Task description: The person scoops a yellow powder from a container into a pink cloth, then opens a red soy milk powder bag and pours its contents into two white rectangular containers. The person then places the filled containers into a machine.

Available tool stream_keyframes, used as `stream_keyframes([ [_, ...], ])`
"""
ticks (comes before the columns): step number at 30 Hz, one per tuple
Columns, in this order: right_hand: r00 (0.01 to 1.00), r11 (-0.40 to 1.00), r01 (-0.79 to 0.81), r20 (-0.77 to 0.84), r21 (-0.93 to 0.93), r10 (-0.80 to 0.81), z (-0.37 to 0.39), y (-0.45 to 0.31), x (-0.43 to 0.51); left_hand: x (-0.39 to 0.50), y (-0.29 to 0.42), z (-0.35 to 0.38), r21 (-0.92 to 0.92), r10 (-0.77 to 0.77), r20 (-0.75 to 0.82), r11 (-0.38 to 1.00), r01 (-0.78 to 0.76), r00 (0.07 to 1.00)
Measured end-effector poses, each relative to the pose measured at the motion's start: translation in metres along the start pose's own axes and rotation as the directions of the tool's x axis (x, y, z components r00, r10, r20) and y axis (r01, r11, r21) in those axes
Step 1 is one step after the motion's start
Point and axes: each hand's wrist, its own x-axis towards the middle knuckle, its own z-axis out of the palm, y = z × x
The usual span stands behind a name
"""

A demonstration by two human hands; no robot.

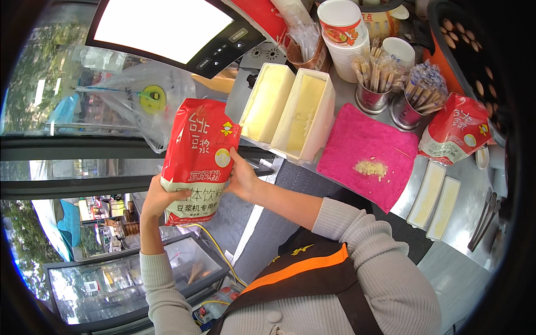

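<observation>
Both of my hands hold a red and white bag of soy milk powder [197, 163] upright, its printed front towards me. My left hand [161, 197] grips its lower left side, thumb across the front. On the right edge, about mid-height, is my right hand [243, 178]. Just beyond the bag stand two long white plastic containers, the left one [266, 102] and the right one [302, 117], both without lids and filled with pale yellow powder. To their right lies a pink cloth [360, 138] with a small heap of spilled powder [371, 168].
Two powder-dusted white lids [427, 194] lie beside metal tongs [483, 217]. A second, crumpled red bag [455, 127] rests near metal cups of wrapped sticks [372, 94]. Stacked paper bowls [345, 46], a pot of eggs [431, 63] and a lit screen [163, 25] stand around.
</observation>
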Motion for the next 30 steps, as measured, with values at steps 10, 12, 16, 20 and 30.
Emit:
stream_keyframes([
  [10,0.998,0.997,0.051,0.028,-0.06,-0.05,0.003,-0.009,-0.004,0.002,-0.01,0.006,0.011,0.072,-0.036,0.997,-0.071,0.997],
  [12,0.997,0.995,0.07,0.017,-0.069,-0.069,0.005,-0.012,-0.008,-0.001,-0.003,0.009,0.016,0.096,-0.042,0.995,-0.096,0.994],
  [16,0.995,0.995,0.097,0.003,-0.029,-0.097,0.007,-0.02,-0.023,-0.001,0.023,0.012,0.073,0.148,0.025,0.986,-0.149,0.989],
  [20,0.985,0.985,0.17,-0.031,0.026,-0.169,0.009,-0.022,-0.055,0.001,0.054,0.022,0.067,0.216,0.157,0.971,-0.228,0.964],
  [30,0.978,0.953,0.208,-0.079,0.222,-0.195,-0.013,-0.027,-0.075,0.033,0.108,0.042,0.225,0.026,0.368,0.968,-0.116,0.929],
])
